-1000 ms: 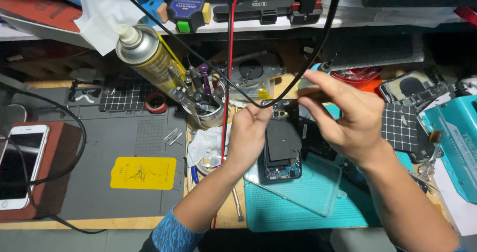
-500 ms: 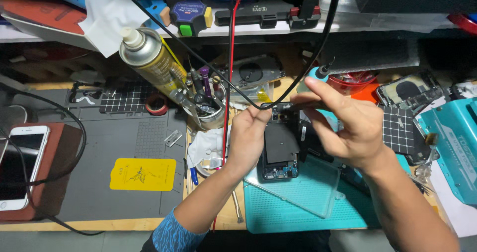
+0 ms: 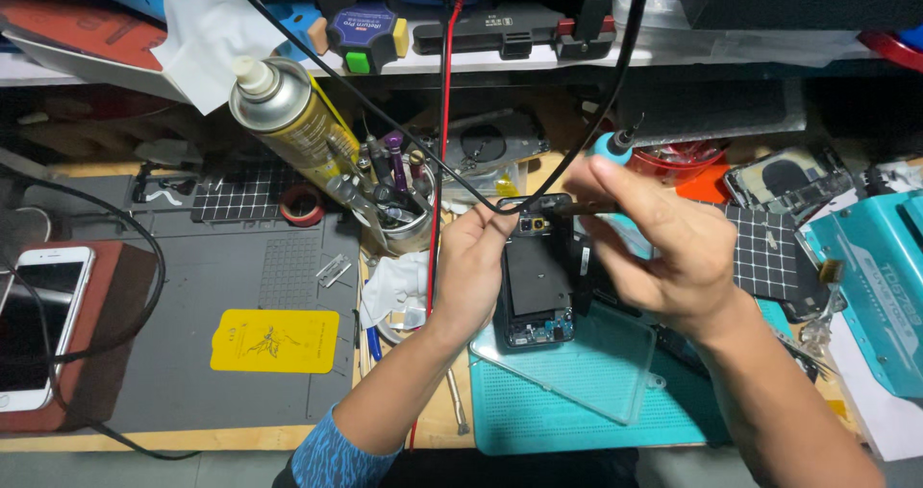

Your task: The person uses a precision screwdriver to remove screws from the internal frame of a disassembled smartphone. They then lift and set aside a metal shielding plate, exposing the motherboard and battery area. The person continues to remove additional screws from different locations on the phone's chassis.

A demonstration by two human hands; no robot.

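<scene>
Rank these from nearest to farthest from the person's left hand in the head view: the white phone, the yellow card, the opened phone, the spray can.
1. Opened phone: under the left hand, which steadies its left edge.
2. Spray can: up and to the left, tilted by the tool cup.
3. Yellow card: lower left, flat on the grey mat, slightly farther.
4. White phone: far left edge.

Bench's pretty cluttered: yellow spray can leaning at the back next to a metal cup of tools, with a roll of red tape just left of it. Grey work mat on the left has a yellow card near the front edge. White phone sits at the far left edge, teal box at the right edge.
</scene>
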